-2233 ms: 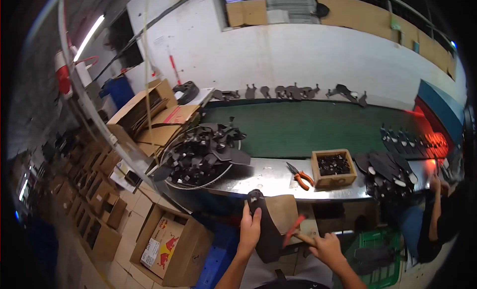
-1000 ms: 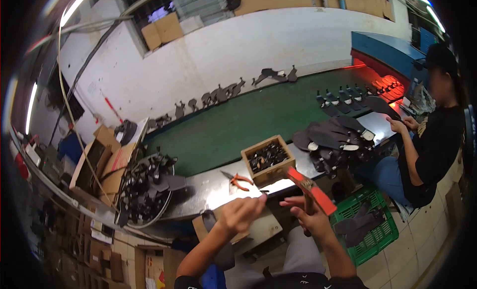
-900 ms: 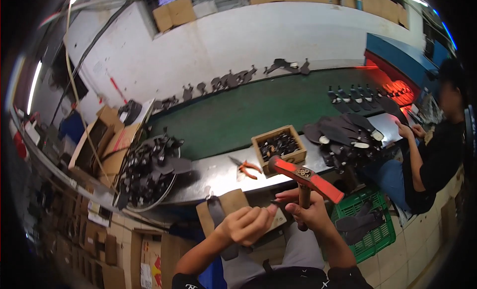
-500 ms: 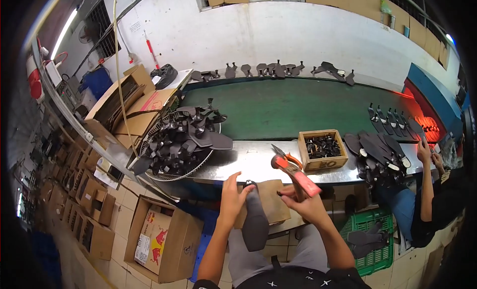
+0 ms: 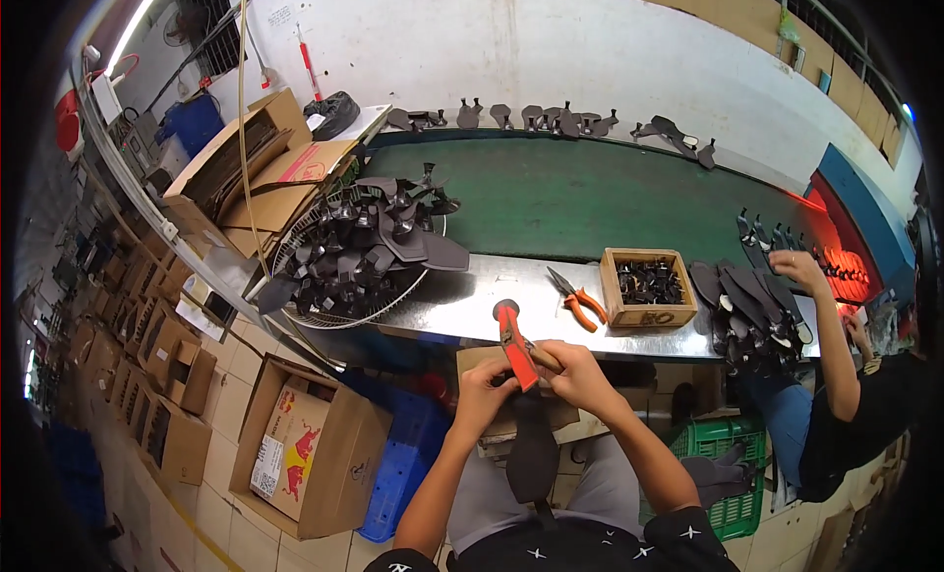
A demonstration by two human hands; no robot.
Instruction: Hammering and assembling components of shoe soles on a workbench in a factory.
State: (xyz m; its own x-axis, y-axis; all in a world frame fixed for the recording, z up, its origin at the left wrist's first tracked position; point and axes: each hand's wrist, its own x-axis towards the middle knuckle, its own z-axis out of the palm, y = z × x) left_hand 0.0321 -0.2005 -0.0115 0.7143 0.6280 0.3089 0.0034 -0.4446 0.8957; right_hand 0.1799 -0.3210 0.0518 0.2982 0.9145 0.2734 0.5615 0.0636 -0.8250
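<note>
The fingers of the right hand (image 5: 578, 377) are wrapped round the wooden handle of a hammer (image 5: 516, 348), whose red head stands just left of them. The fingers of the left hand (image 5: 482, 397) curl at the upper end of a dark sole (image 5: 532, 461), which extends below them; whether they grip it, I cannot tell. Beyond the right fingers, orange-handled pliers (image 5: 565, 288) and a wooden box (image 5: 654, 317) rest on the bench (image 5: 467, 302).

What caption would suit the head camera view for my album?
Right hand gripping a hammer, left hand at a dark sole, pliers and box on the bench beyond.
</note>
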